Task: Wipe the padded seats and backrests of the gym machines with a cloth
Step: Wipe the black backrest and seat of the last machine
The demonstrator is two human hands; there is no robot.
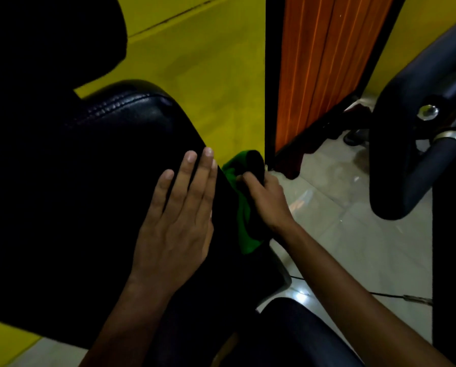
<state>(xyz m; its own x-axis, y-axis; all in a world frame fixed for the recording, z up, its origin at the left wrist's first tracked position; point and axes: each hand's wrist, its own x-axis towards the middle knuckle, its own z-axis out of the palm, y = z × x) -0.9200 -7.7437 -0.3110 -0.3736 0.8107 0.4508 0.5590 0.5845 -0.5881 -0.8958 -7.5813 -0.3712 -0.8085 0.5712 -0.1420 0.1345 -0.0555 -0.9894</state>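
Note:
A large black padded backrest [84,186] with a stitched seam fills the left and middle of the head view. My left hand [176,218] lies flat on its face near the right edge, fingers spread and pointing up. My right hand [266,202] grips a green and black cloth [244,221] bunched against the pad's right side edge. A second black pad [49,38] sits above it at the upper left. Another dark pad [295,337] shows at the bottom, below my right forearm.
A dark machine frame with a padded arm [396,160], a handle bar [433,152] and a metal bolt [429,112] stands at the right. An orange panel [327,62] in a black frame rises behind. Yellow wall, pale tiled floor [353,234], a thin cable on it.

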